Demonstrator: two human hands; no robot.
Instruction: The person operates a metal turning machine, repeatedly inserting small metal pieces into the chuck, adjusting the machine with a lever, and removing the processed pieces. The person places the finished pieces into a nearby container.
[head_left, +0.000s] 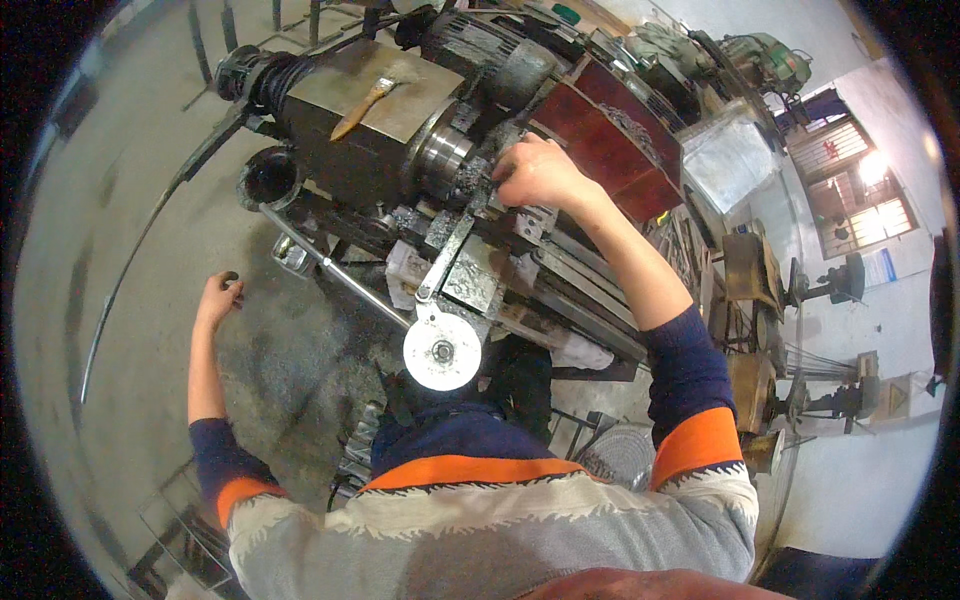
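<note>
My right hand [540,173] is closed beside the shiny round chuck [443,157] of a lathe, over the tool area. Its fingers curl away from view, so what they grip is hidden. Out to the left, away from the machine, my left hand [222,298] hangs above the floor with loosely bent, dark-smudged fingers; nothing shows in it. A paintbrush with a wooden handle [362,110] lies on the lathe's headstock [340,90]. Nearest my body is a pale round handwheel [442,352], and metal shavings cover the cross slide [474,272] behind it.
A long metal lever [335,268] slants from the left side of the lathe toward the handwheel. Behind my right hand stands a dark red metal tray [607,135]. Drilling machines [752,270] line the right wall, and a coil of metal [618,455] sits low at the right.
</note>
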